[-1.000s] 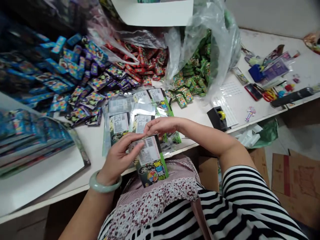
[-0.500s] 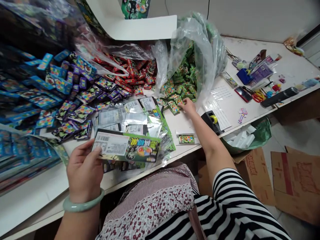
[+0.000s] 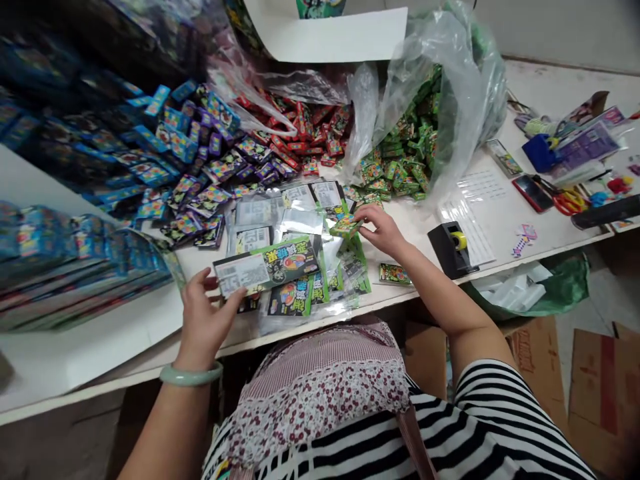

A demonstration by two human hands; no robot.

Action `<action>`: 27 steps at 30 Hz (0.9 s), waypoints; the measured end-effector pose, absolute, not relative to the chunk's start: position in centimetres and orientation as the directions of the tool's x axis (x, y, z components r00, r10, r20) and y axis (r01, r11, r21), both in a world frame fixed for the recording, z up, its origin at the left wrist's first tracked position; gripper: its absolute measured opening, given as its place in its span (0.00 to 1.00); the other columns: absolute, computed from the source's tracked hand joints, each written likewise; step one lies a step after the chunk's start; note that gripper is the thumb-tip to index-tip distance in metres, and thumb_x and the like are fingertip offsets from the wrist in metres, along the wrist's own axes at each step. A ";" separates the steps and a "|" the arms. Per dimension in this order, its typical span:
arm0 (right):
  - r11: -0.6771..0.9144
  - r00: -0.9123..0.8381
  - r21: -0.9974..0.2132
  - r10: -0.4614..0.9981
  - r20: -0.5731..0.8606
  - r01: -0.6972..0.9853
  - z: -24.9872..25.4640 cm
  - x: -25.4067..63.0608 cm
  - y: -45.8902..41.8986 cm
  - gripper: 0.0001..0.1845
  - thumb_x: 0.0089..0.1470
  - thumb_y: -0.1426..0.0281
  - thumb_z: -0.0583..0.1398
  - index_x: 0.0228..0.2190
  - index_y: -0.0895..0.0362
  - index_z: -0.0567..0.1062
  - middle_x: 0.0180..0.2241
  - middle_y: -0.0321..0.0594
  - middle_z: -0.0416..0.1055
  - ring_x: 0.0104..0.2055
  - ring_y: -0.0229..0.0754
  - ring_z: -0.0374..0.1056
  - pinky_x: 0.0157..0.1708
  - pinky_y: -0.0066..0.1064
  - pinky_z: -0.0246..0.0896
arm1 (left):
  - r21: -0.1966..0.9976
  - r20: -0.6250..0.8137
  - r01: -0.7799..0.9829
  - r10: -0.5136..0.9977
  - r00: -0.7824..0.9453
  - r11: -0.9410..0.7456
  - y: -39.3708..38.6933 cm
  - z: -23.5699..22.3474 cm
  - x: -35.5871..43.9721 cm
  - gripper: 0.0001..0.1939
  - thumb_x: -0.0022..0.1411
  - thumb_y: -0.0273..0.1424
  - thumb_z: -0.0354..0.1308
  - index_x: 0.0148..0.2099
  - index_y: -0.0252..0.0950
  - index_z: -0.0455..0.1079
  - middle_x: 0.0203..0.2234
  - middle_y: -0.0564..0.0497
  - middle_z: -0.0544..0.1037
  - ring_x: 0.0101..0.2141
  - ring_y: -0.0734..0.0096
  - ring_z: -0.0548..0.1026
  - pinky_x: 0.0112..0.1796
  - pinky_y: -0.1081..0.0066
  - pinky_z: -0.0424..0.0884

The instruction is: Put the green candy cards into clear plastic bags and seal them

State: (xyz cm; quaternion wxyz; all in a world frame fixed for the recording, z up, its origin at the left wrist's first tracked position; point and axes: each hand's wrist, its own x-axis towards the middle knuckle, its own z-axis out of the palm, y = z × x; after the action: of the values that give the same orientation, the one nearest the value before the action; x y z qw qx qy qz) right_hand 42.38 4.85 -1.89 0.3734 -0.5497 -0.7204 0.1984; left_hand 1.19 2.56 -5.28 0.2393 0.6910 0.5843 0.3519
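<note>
In the head view my left hand (image 3: 210,317) grips the left end of a long black-and-green printed packet (image 3: 293,259), thumb near its lower edge and fingers at its left edge. The packet is tilted above a layer of clear-wrapped printed packets (image 3: 295,299). My right hand (image 3: 383,230) pinches a small green candy-style box (image 3: 344,225) just over the right part of that layer. Behind it, a heap of similar green boxes (image 3: 400,177) spills from a clear plastic bag (image 3: 467,113).
Heaps of red boxes (image 3: 325,127), purple boxes (image 3: 215,193) and blue boxes (image 3: 155,173) lie at the back left. A black tape dispenser (image 3: 445,257) stands right of my right forearm. Stacked blue packs (image 3: 75,267) are at far left. Scissors (image 3: 570,202) lie at the right.
My right hand has lifted a green box from the heap's front and brought it left toward the packet. The left-hand packet is lower over the layer, and the camera view has shifted.
</note>
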 end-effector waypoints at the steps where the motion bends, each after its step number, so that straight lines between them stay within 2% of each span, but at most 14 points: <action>1: 0.365 -0.188 -0.639 0.925 0.330 0.677 -2.1 41.5 5.2 0.13 0.52 0.76 0.57 0.39 0.54 0.75 0.47 0.45 0.72 0.52 0.47 0.66 0.53 0.42 0.63 | 0.653 0.247 0.720 0.965 0.089 -0.234 2.5 -4.8 1.4 0.37 0.55 0.44 0.66 0.61 0.37 0.59 0.55 0.36 0.66 0.55 0.44 0.69 0.48 0.48 0.75; 3: 0.407 -0.284 -0.547 0.911 0.298 0.732 -2.6 40.4 5.9 0.16 0.52 0.79 0.55 0.39 0.54 0.77 0.49 0.47 0.71 0.54 0.49 0.64 0.57 0.45 0.59 | 0.544 0.267 0.788 0.950 0.164 -0.289 2.5 -3.5 2.4 0.38 0.57 0.46 0.64 0.64 0.37 0.58 0.59 0.35 0.63 0.62 0.41 0.61 0.58 0.44 0.65; 4: 0.414 -0.323 -0.516 0.910 0.261 0.750 -2.9 40.1 6.1 0.17 0.51 0.80 0.55 0.40 0.54 0.77 0.50 0.48 0.70 0.55 0.49 0.64 0.58 0.46 0.58 | 0.524 0.242 0.775 0.934 0.261 -0.353 2.7 -2.9 3.1 0.38 0.58 0.46 0.62 0.65 0.37 0.56 0.60 0.35 0.62 0.63 0.42 0.60 0.61 0.44 0.61; 6: 0.425 -0.392 -0.482 0.903 0.173 0.766 -3.1 40.0 6.3 0.19 0.51 0.81 0.54 0.40 0.55 0.78 0.52 0.48 0.69 0.57 0.50 0.63 0.58 0.45 0.58 | 0.500 0.145 0.733 0.879 0.455 -0.461 3.4 -1.9 4.6 0.41 0.59 0.46 0.62 0.68 0.38 0.51 0.64 0.35 0.60 0.66 0.43 0.57 0.64 0.44 0.56; 9: 0.403 -0.399 -0.489 0.909 0.118 0.774 -2.7 40.5 5.3 0.22 0.54 0.80 0.53 0.46 0.54 0.76 0.57 0.48 0.67 0.61 0.50 0.60 0.61 0.48 0.56 | 0.444 -0.037 0.731 0.805 0.592 -0.518 5.1 -1.5 6.4 0.48 0.57 0.45 0.64 0.71 0.37 0.46 0.70 0.34 0.51 0.70 0.37 0.45 0.65 0.39 0.47; 11: 0.332 -0.322 -0.506 0.940 0.110 0.796 -2.2 40.4 4.4 0.24 0.57 0.74 0.57 0.55 0.55 0.71 0.62 0.52 0.63 0.65 0.54 0.57 0.63 0.53 0.52 | 0.421 -0.128 0.733 0.765 0.631 -0.534 6.2 -1.7 7.1 0.51 0.55 0.45 0.65 0.72 0.35 0.45 0.70 0.33 0.49 0.70 0.34 0.42 0.65 0.37 0.44; 14: 0.229 -0.259 -0.500 0.966 0.010 0.835 -1.8 39.4 3.5 0.42 0.48 0.61 0.69 0.61 0.57 0.64 0.67 0.57 0.54 0.69 0.63 0.48 0.65 0.59 0.47 | 0.409 -0.178 0.719 0.724 0.666 -0.561 7.2 -2.0 7.7 0.50 0.54 0.45 0.64 0.71 0.34 0.46 0.69 0.32 0.54 0.70 0.35 0.45 0.64 0.37 0.42; 16: 0.222 -0.275 -0.495 0.961 -0.035 0.840 -1.9 38.6 3.3 0.44 0.43 0.63 0.71 0.60 0.56 0.65 0.66 0.56 0.55 0.69 0.65 0.47 0.65 0.58 0.47 | 0.402 -0.149 0.715 0.730 0.667 -0.572 7.3 -1.7 7.7 0.49 0.54 0.46 0.64 0.70 0.33 0.47 0.67 0.32 0.57 0.69 0.36 0.48 0.65 0.37 0.41; 18: 0.235 -0.277 -0.533 0.961 0.001 0.813 -1.7 38.1 3.3 0.38 0.44 0.66 0.70 0.56 0.57 0.68 0.62 0.56 0.60 0.66 0.61 0.54 0.64 0.55 0.51 | 0.405 -0.079 0.706 0.747 0.661 -0.582 7.1 -1.0 7.4 0.50 0.52 0.46 0.65 0.69 0.33 0.49 0.64 0.32 0.60 0.67 0.37 0.52 0.65 0.38 0.41; 20: 0.241 -0.219 -0.598 0.969 0.111 0.764 -0.9 37.9 3.2 0.35 0.44 0.66 0.69 0.53 0.57 0.69 0.57 0.55 0.62 0.62 0.58 0.60 0.61 0.52 0.57 | 0.421 0.009 0.692 0.766 0.643 -0.587 6.8 -0.1 6.9 0.49 0.51 0.47 0.66 0.68 0.32 0.51 0.61 0.33 0.62 0.64 0.39 0.58 0.65 0.41 0.46; 22: 0.293 -0.174 -0.639 0.954 0.244 0.712 0.5 37.8 2.8 0.35 0.44 0.63 0.69 0.53 0.55 0.67 0.54 0.52 0.62 0.60 0.57 0.60 0.59 0.51 0.61 | 0.445 0.079 0.676 0.778 0.624 -0.587 6.5 0.6 6.4 0.48 0.51 0.47 0.66 0.68 0.33 0.52 0.58 0.35 0.63 0.61 0.42 0.62 0.63 0.44 0.56; 25: 0.460 -0.282 -0.590 0.884 0.372 0.664 3.1 37.3 2.0 0.39 0.45 0.61 0.69 0.56 0.50 0.64 0.56 0.48 0.59 0.61 0.56 0.57 0.60 0.53 0.60 | 0.477 0.154 0.624 0.759 0.633 -0.618 6.2 1.0 6.1 0.48 0.51 0.46 0.67 0.68 0.34 0.51 0.57 0.36 0.62 0.58 0.44 0.64 0.59 0.47 0.64; 27: 0.533 -0.392 -0.522 0.845 0.364 0.666 4.3 36.8 1.7 0.38 0.47 0.63 0.68 0.58 0.49 0.63 0.57 0.48 0.57 0.62 0.56 0.56 0.62 0.54 0.58 | 0.483 0.195 0.581 0.727 0.659 -0.656 6.0 1.0 6.1 0.48 0.51 0.45 0.67 0.68 0.35 0.50 0.57 0.37 0.62 0.58 0.45 0.64 0.59 0.48 0.64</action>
State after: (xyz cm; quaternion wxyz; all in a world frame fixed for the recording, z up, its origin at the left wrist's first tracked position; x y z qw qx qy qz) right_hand 36.80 1.67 4.35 0.3041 -0.4601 -0.8211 0.1474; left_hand 6.10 5.99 0.98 0.1930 0.8900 0.3673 0.1891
